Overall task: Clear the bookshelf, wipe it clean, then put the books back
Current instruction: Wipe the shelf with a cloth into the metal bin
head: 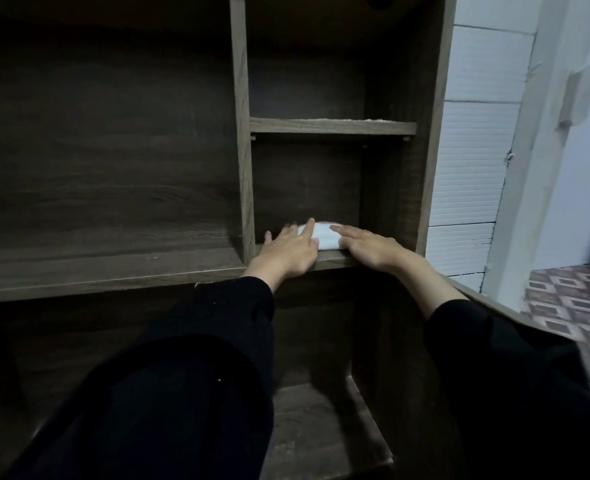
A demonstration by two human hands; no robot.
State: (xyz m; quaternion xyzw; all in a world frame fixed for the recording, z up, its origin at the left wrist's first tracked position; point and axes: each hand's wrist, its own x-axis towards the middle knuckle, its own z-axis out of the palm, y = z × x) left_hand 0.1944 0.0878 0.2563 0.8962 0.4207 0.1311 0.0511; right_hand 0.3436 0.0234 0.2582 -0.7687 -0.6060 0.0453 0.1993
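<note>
- Black sleeves (189,375) are reaching toward the bookshelf (241,133).
- Left hand (286,252) and right hand (373,247), fingers straight, are pressing a white cloth (323,239) flat on the lower right compartment's floor, probably for even wiping pressure.

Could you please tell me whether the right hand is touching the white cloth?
Touching. The head view shows the right hand with its straight fingers laid on the right edge of the white cloth, with no gap visible.

Dark wood bookshelf (241,133), white cloth (321,237) lying in its narrow right compartment
</note>
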